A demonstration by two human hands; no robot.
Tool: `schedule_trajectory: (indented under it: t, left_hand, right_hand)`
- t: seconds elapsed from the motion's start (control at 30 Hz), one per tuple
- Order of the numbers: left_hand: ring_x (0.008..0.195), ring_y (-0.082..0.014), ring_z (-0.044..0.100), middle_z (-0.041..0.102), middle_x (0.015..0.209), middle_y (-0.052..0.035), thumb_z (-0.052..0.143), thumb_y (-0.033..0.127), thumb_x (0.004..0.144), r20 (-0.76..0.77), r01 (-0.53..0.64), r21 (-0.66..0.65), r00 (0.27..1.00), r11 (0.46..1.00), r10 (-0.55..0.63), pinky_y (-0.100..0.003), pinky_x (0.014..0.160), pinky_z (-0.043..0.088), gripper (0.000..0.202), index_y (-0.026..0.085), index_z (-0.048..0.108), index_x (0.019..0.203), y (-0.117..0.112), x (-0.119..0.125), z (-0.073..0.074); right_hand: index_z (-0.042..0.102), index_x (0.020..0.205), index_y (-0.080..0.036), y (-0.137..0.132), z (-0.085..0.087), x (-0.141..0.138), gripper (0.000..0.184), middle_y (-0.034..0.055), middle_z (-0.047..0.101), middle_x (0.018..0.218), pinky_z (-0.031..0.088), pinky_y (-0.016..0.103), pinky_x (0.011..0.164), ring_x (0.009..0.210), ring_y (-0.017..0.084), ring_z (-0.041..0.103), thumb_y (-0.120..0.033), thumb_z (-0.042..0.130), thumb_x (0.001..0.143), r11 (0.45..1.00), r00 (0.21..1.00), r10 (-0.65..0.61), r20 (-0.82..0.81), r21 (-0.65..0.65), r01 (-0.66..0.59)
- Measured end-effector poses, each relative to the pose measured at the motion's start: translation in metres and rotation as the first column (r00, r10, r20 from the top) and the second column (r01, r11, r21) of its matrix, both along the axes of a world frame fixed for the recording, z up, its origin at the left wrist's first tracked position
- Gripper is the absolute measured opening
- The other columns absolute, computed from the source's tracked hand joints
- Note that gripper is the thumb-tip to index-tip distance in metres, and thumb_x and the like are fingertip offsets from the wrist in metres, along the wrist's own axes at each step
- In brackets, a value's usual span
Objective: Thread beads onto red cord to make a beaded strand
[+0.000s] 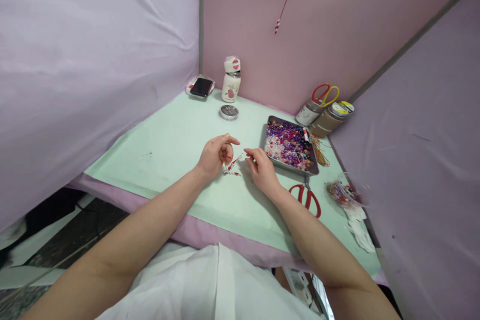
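My left hand [215, 152] hovers over the pale green table [168, 145], fingers curled in a pinch around a thin cord. A short red and white beaded string [231, 166] hangs from it down to the table. My right hand [260, 165] sits just to the right, its fingertips pinched together near the cord's other end. Whether it holds a bead or the cord is too small to tell. A metal tray [269, 125] full of purple, pink and clear beads lies right of my right hand.
Red-handled scissors [308, 196] lie by my right wrist. A clear bag of beads [343, 192] and white tissue [358, 230] sit at the right edge. At the back stand a white bottle [231, 81], a small round tin [229, 112], a phone [201, 87] and two jars [322, 112].
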State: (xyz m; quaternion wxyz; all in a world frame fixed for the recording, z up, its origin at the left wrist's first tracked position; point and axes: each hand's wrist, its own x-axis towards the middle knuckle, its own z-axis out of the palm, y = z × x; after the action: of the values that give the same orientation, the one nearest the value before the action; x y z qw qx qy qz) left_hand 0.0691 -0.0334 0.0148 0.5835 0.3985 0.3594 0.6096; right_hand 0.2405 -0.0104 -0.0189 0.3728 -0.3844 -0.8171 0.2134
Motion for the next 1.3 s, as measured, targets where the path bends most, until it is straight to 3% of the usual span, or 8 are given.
schedule_trajectory:
  t: [0.2,0.37,0.53,0.63,0.77,0.93,1.07,1.3]
  left_hand:
    - [0.031,-0.008,0.031,0.037,0.033,0.0041,0.043,0.052,0.079,0.079,0.038,0.013,0.996,0.999,-0.039,-0.024,0.039,0.024,0.042,0.017,0.062,0.069,0.002,-0.005,-0.002]
    - [0.038,-0.0077,0.038,0.044,0.041,0.0027,0.045,0.047,0.081,0.11,0.006,0.02,0.994,1.0,-0.009,-0.024,0.045,0.032,0.037,0.016,0.063,0.07,0.004,-0.005,-0.003]
    - [0.078,-0.0136,0.059,0.064,0.082,-0.0034,0.055,0.038,0.076,-0.158,-0.143,-0.012,0.978,0.99,0.139,-0.026,0.072,0.043,0.023,0.017,0.062,0.085,0.004,0.003,-0.008]
    - [0.096,-0.0174,0.058,0.064,0.102,-0.0068,0.059,0.041,0.075,-0.275,-0.055,-0.043,0.96,0.998,0.041,-0.029,0.081,0.042,0.032,0.017,0.059,0.098,0.004,0.008,-0.012]
    - [0.08,-0.0169,0.063,0.065,0.09,-0.008,0.054,0.053,0.078,-0.217,0.215,-0.175,0.943,0.961,-0.251,-0.028,0.068,0.042,0.044,0.015,0.056,0.099,0.002,0.011,-0.016]
    - [0.078,-0.0168,0.063,0.065,0.092,-0.0102,0.054,0.055,0.079,-0.117,0.374,-0.194,0.909,0.907,-0.4,-0.022,0.056,0.035,0.044,0.016,0.056,0.099,-0.002,0.01,-0.011]
    - [0.064,-0.0108,0.057,0.061,0.085,-0.007,0.06,0.05,0.077,-0.052,0.406,-0.183,0.906,0.895,-0.421,-0.021,0.051,0.033,0.041,0.016,0.056,0.099,-0.004,0.01,-0.008]
    - [0.04,-0.0013,0.02,0.036,0.059,0.007,0.062,0.046,0.077,-0.155,0.342,-0.176,0.916,0.923,-0.369,-0.02,0.041,0.016,0.032,0.017,0.059,0.091,-0.005,0.011,-0.011]
  right_hand:
    - [0.058,0.113,-0.026,0.01,-0.011,-0.005,0.033,0.0074,0.055,0.104,0.042,0.036,0.088,0.098,0.021,0.053,-0.014,0.048,0.084,0.998,0.991,0.01,0.135,0.053,-0.017]
    - [0.063,0.088,-0.021,0.015,-0.012,-0.011,0.013,0.0059,0.057,0.089,0.042,0.033,0.079,0.085,0.019,0.053,-0.017,0.051,0.085,0.998,0.985,0.034,0.171,0.048,-0.043]
    - [0.058,0.082,-0.02,0.01,-0.005,-0.012,0.013,0.0038,0.057,0.082,0.04,0.03,0.073,0.079,0.017,0.052,-0.016,0.047,0.086,0.997,0.997,0.029,0.068,0.074,-0.034]
    - [0.057,0.085,-0.02,0.004,0.005,-0.01,0.013,0.0041,0.057,0.084,0.041,0.029,0.072,0.081,0.017,0.052,-0.019,0.045,0.089,0.993,0.998,0.03,-0.052,0.116,-0.023]
    - [0.056,0.083,-0.019,0.001,0.016,-0.004,0.011,0.0036,0.056,0.083,0.042,0.029,0.069,0.08,0.016,0.052,-0.023,0.047,0.089,0.986,0.981,-0.044,-0.191,0.151,0.073]
    - [0.056,0.087,-0.02,0.003,0.018,0.003,0.011,0.0019,0.058,0.082,0.043,0.029,0.07,0.076,0.015,0.054,-0.028,0.048,0.088,0.993,0.939,-0.111,-0.327,0.003,0.119]
    - [0.057,0.086,-0.019,0.001,0.019,0.003,0.012,0.0018,0.058,0.081,0.043,0.028,0.069,0.075,0.014,0.054,-0.029,0.05,0.087,0.995,0.93,-0.097,-0.355,-0.041,0.089]
    - [0.057,0.085,-0.019,-0.001,0.019,0.002,0.014,0.0024,0.058,0.081,0.041,0.027,0.065,0.072,0.014,0.052,-0.031,0.049,0.087,0.989,0.921,-0.145,-0.362,-0.067,0.13]
